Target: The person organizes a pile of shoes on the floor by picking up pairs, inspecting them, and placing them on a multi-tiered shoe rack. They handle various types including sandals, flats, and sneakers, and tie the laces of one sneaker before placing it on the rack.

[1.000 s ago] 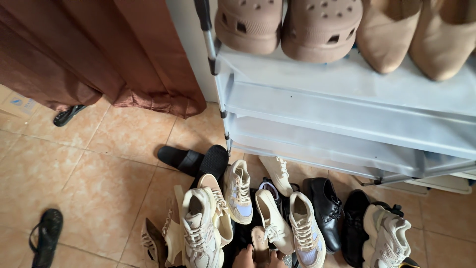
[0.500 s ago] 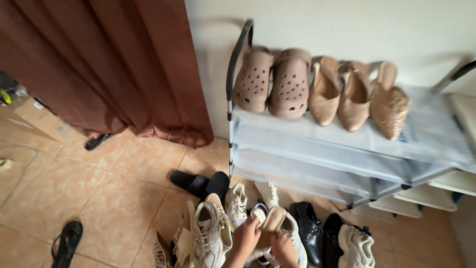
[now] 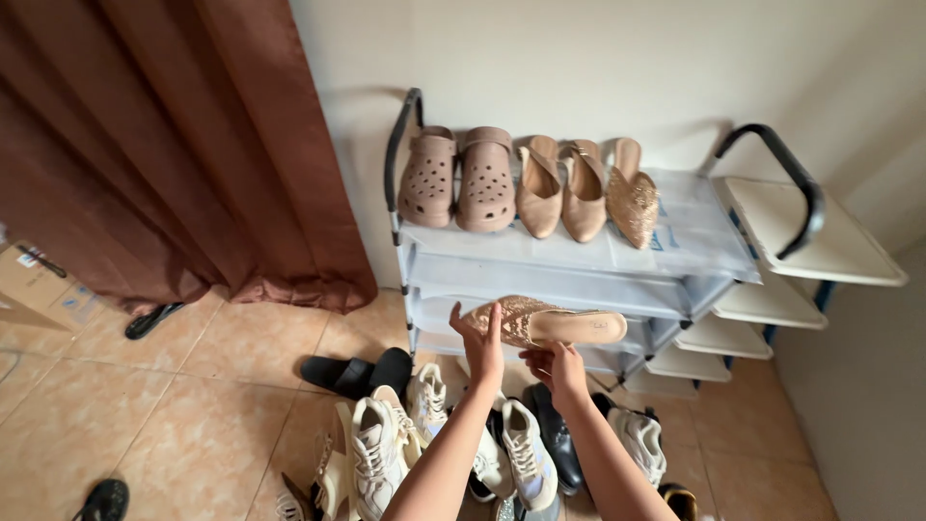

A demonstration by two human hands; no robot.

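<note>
Five shoes stand in one row on the top shelf of the shoe rack (image 3: 694,241): two brown clogs (image 3: 458,178), two beige pointed flats (image 3: 561,188) and one glittery gold mule (image 3: 632,198). Right of that mule the shelf is bare. A second glittery mule (image 3: 540,323) is held in the air in front of the lower shelves, lying almost flat, its long axis left to right, toe to the left and heel to the right. The left hand (image 3: 482,342) presses open fingers against the toe end; the right hand (image 3: 562,371) pinches it from below. Near the person, many sneakers (image 3: 381,449) and black shoes (image 3: 555,434) lie on the tiled floor (image 3: 193,386). A brown curtain (image 3: 174,145) hangs at left.
</note>
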